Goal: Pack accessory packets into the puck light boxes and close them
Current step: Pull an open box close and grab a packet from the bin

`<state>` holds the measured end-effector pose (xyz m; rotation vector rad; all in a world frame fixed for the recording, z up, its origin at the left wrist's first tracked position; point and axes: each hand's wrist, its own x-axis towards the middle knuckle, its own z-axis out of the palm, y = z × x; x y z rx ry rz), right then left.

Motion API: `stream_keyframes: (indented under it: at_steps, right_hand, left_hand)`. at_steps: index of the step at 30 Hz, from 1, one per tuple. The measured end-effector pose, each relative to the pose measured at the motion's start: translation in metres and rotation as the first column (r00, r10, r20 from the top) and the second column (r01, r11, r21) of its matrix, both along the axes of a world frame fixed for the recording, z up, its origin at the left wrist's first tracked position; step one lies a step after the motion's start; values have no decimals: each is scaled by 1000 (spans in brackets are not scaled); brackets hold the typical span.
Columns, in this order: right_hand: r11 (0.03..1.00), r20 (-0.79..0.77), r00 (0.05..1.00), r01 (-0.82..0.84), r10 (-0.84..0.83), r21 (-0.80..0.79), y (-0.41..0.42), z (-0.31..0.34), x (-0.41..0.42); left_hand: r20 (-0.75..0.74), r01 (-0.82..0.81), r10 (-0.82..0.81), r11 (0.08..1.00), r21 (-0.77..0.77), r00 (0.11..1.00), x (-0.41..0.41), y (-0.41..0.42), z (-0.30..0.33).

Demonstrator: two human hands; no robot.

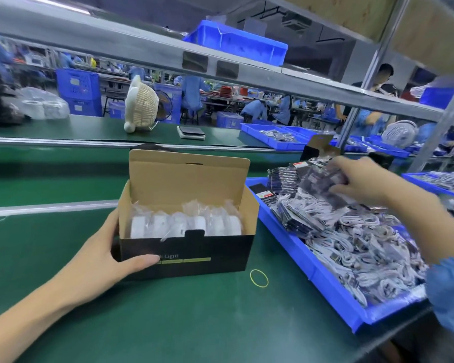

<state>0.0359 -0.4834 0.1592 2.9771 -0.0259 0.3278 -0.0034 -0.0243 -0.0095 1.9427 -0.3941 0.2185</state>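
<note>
Occupying the lower frame, the green table point(168, 323) carries a blue tray point(299, 260) at right, heaped with packets point(357, 239). The box point(186, 247) stands at centre, lid upright, with bagged white lights point(184, 224) in a row inside. The left hand point(116, 255) grips the box's left end, thumb across the black front, other fingers hidden behind. The right hand point(364, 179), upper right and blurred, closes its fingers on a dark packet point(323, 179) above the tray. A yellow band point(259, 278) lies just right of the box.

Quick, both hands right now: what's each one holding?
Left hand: gripping the open puck light box at its left end.
Right hand: closed on accessory packets above the blue tray.
</note>
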Motion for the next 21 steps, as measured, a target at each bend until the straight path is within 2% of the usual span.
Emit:
stream_keyframes:
  at_steps: [2, 4, 6, 7, 9, 11, 13, 15, 17, 18, 21]
  right_hand:
    - [998, 51, 998, 23, -27, 63, -4, 20, -8]
    - [994, 31, 998, 48, -51, 97, -5, 34, -17]
    - [942, 47, 999, -4, -12, 336, 4, 44, -30]
    - [868, 94, 995, -75, 33, 491, 12, 47, -36]
    - [625, 191, 969, -247, 157, 741, 38, 49, -43]
    - [392, 245, 917, -361, 316, 846, 77, 38, -42]
    - [277, 326, 838, -471, 438, 837, 130, 17, -36]
    - [298, 404, 757, -599, 513, 743, 181, -12, -27]
    - [392, 437, 692, -701, 575, 596, 222, -42, -16]
    - [435, 424, 696, -704, 579, 561, 235, -54, -11]
    - [537, 278, 804, -567, 525, 625, 249, -73, 2]
  left_hand:
    - [-4, 8, -8, 1000, 7, 1000, 0, 0, 0]
    - [-8, 11, -11, 1000, 6, 1000, 0, 0, 0]
    - [-18, 13, -12, 1000, 4, 1000, -1, -1, 1]
    - [-22, 10, -10, 1000, 7, 1000, -1, -2, 3]
    - [-30, 5, -5, 1000, 3, 1000, -2, -5, 3]
    - [-49, 0, -2, 1000, -24, 999, -1, -7, 1]
    - [-60, 4, -6, 999, -37, 998, -1, -10, 0]
    - [-62, 10, -12, 999, -35, 998, -3, -12, 0]
    - [-64, 28, -30, 999, -30, 998, -5, -11, 1]
    - [-63, 42, -44, 999, -32, 997, -6, -10, 3]
    - [-75, 67, -70, 997, -43, 995, -6, -8, 6]
